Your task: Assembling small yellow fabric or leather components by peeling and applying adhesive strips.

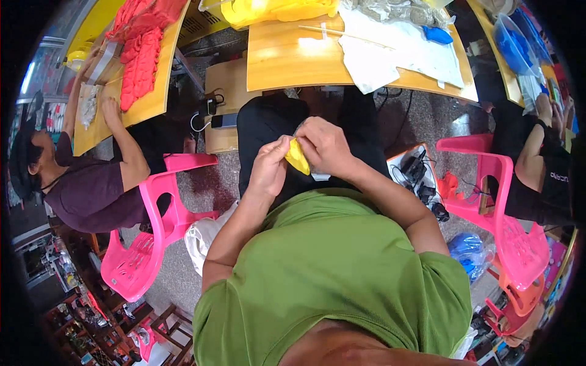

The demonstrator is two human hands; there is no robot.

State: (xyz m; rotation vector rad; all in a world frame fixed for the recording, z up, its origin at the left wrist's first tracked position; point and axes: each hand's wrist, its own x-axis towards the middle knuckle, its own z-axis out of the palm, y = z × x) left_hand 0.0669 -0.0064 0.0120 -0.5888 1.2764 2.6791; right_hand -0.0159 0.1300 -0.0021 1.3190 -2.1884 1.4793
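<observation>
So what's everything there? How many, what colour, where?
Yellow piece: 1, yellow, between hands
Yellow pile: 1, yellow, middle table
Red pile: 1, red, left table
White sheeting: uncountable, white, middle table
Tub: at least 1, blue, right table
Tables: 3, tan, across top
Big chairs: 2, pink, left, right
Bag: 1, blue, right floor
Other people: 2, dark tops, left, right
Edge clutter: too small to count
Shirt: 1, green, middle
Left hand: 1, bare, holding yellow piece
Right hand: 1, bare, same piece

Held piece (297, 160): plain bright yellow. Shirt (348, 262) solid green, trousers (267, 131) black. Table (287, 58) honey-tan; pile (278, 10) yellow, sheet (369, 64) white, small wad (437, 35) blue. Bundles (139, 76) at left, red. Chairs (131, 268) either side, hot pink. Floor (174, 280) grey, speckled. Basin (511, 46) blue.
</observation>
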